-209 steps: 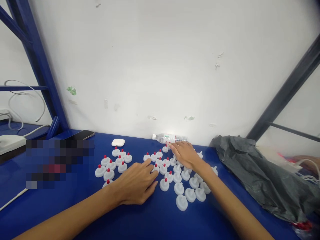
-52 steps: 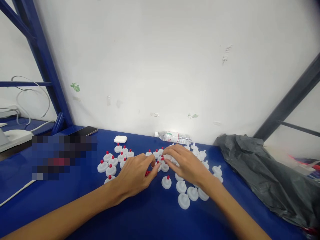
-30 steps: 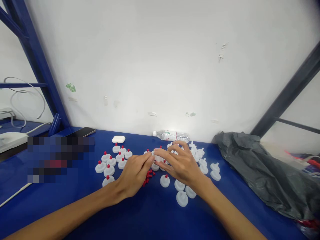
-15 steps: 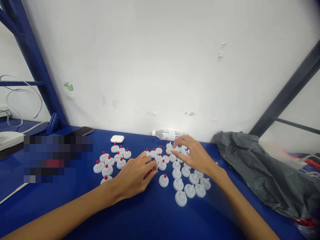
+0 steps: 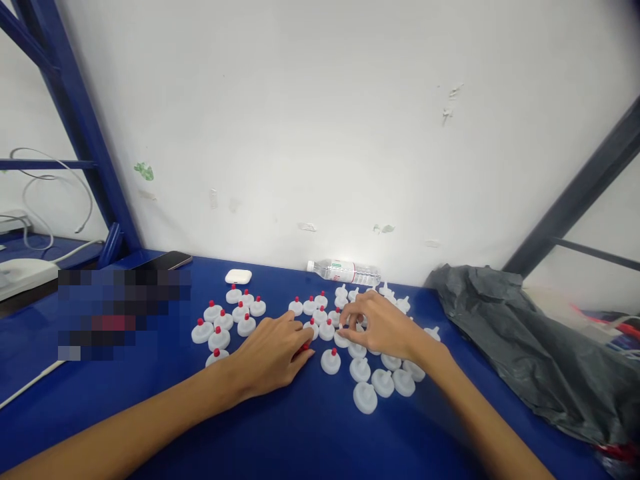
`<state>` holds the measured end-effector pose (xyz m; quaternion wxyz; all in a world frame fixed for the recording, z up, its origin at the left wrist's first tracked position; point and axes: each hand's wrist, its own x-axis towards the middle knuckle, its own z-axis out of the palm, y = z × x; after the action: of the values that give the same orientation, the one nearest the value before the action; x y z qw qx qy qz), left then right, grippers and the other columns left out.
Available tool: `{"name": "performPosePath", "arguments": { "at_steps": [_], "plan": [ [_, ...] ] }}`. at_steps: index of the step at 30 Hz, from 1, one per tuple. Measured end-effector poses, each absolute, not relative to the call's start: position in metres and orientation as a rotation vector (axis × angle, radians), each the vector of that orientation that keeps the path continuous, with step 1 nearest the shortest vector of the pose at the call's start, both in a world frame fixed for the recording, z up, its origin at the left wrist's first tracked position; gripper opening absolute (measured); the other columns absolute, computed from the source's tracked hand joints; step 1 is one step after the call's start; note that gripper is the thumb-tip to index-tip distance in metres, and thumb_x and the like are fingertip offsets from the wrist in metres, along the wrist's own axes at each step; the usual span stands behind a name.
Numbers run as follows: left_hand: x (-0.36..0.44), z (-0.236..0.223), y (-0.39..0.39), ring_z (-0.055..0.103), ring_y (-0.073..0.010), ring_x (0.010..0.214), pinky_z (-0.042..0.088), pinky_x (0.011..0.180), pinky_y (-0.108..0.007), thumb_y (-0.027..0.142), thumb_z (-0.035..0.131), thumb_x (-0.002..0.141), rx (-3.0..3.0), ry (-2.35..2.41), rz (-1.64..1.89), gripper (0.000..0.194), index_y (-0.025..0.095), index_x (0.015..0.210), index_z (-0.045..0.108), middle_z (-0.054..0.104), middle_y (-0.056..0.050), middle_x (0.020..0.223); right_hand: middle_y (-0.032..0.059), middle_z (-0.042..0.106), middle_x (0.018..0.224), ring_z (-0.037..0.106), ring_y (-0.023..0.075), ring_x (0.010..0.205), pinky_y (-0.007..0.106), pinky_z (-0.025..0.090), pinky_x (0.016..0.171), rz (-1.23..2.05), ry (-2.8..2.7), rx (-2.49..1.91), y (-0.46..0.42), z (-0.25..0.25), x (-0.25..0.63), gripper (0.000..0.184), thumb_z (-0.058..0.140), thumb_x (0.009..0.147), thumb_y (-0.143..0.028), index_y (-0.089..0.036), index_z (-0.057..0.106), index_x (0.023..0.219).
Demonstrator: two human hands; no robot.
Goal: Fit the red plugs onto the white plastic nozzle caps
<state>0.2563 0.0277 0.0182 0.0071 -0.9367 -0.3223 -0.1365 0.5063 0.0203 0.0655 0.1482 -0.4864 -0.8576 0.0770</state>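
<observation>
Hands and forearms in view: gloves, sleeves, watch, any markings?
Left hand and right hand are both bare: no gloves. Both forearms are uncovered up to the picture's edge, with no sleeve, watch, bracelet or cable in sight. No rings or markings show; nails are too small to judge.

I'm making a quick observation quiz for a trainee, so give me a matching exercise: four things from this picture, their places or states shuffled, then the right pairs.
1. clear bottle
2. white case
3. grey bag
4. left hand

A. crumpled, at the right of the table
B. over small red pieces
C. lying on its side by the wall
D. just beyond the left group of red-tipped tops

Pairs: 1-C; 2-D; 3-A; 4-B
</observation>
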Motion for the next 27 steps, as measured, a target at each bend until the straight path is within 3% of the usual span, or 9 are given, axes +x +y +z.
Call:
{"name": "performPosePath", "arguments": {
  "at_steps": [8, 14, 20, 24, 27],
  "plan": [
    [0.256, 0.017, 0.029, 0.056, -0.0210, 0.081, 0.029, 0.057, -0.031, 0.028, 0.055, 0.097, -2.918, -1.016, -0.429, 0.012, 0.021, 0.087, 0.056, 0.065, -0.002, 0.083, 0.0009, 0.074, 0.072, 0.067, 0.0226, 0.080, 0.041, 0.045, 0.090, 0.190, -2.476, -1.373, 0.021, 0.064, 0.509, 0.025, 0.063, 0.093, -0.046, -0.023, 0.073, 0.094],
    [0.257, 0.017, 0.027, 0.059, -0.0215, 0.080, 0.034, 0.060, -0.032, 0.032, 0.047, 0.101, -2.893, -1.028, -0.602, 0.020, 0.021, 0.093, 0.061, 0.065, -0.003, 0.082, 0.0041, 0.075, 0.103, 0.064, 0.0260, 0.098, 0.048, 0.045, 0.092, -0.060, -2.466, -1.285, 0.020, 0.058, 0.510, 0.035, 0.046, 0.102, -0.050, -0.028, 0.071, 0.112],
    [0.258, 0.021, 0.030, 0.056, -0.0192, 0.068, 0.031, 0.056, -0.030, 0.022, 0.044, 0.098, -2.775, -1.126, -0.751, 0.023, 0.020, 0.083, 0.061, 0.063, -0.002, 0.073, 0.0004, 0.076, 0.093, 0.064, 0.0235, 0.095, 0.048, 0.044, 0.096, -0.139, -2.529, -1.251, 0.024, 0.053, 0.503, 0.039, 0.034, 0.109, -0.035, -0.028, 0.071, 0.106],
    [0.257, 0.025, 0.028, 0.055, -0.0190, 0.065, 0.032, 0.057, -0.031, 0.024, 0.044, 0.099, -2.708, -1.188, -0.815, 0.020, 0.020, 0.087, 0.061, 0.064, -0.002, 0.073, 0.0045, 0.073, 0.112, 0.062, 0.0254, 0.109, 0.051, 0.042, 0.103, -0.298, -2.396, -1.190, 0.024, 0.051, 0.501, 0.024, 0.048, 0.105, -0.035, -0.024, 0.065, 0.118],
    [0.257, 0.025, 0.027, 0.057, -0.0184, 0.064, 0.033, 0.058, -0.030, 0.028, 0.044, 0.100, -2.703, -1.228, -0.864, 0.019, 0.020, 0.093, 0.060, 0.065, -0.001, 0.074, 0.0083, 0.068, 0.123, 0.062, 0.0246, 0.115, 0.048, 0.047, 0.102, -0.311, -2.382, -1.106, 0.020, 0.047, 0.492, 0.027, 0.046, 0.104, -0.024, -0.023, 0.057, 0.129]
  ]
}}
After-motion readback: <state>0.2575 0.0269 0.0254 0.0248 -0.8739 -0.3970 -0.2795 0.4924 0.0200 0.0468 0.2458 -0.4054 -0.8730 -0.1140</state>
